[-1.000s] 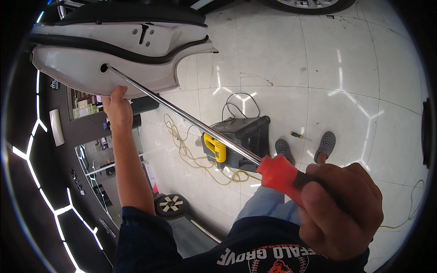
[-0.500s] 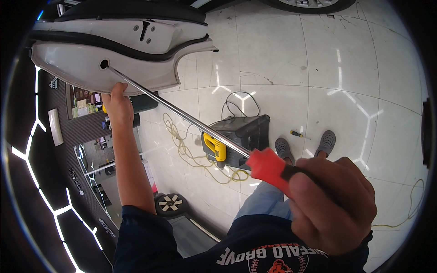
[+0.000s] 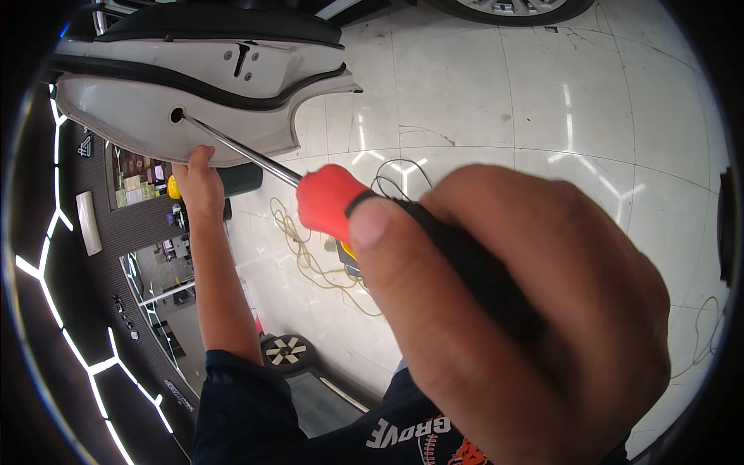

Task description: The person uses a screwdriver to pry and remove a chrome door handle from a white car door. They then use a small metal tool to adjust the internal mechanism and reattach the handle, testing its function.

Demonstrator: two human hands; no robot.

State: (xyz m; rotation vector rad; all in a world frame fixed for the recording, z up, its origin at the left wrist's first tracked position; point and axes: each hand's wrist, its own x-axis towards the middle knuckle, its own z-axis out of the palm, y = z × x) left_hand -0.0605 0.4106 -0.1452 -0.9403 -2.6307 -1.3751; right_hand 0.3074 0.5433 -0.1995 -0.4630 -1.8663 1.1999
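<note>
My right hand [image 3: 558, 279], large and close to the view, is wrapped round the red and black handle of a long screwdriver [image 3: 332, 203]. Its shiny shaft slants up and left into a round hole [image 3: 177, 115] in the edge face of a white car door [image 3: 248, 136]; the tip is hidden inside. My left hand [image 3: 200, 186] grips the door's lower edge below the hole, thumb on the near side and the other fingers mostly out of sight. A black rubber seal [image 3: 225, 94] runs along the door above the hole.
A yellow cord [image 3: 310, 263] lies coiled on the tiled floor [image 3: 457, 93]. My right hand mostly covers a dark box and a yellow tool. Another car's wheel [image 3: 511, 8] stands at the far side. A dark bin [image 3: 244, 179] sits behind the door.
My right hand has moved up and left, toward the door and the view, pushing the screwdriver deeper, so less shaft shows. My left hand keeps its grip on the door.
</note>
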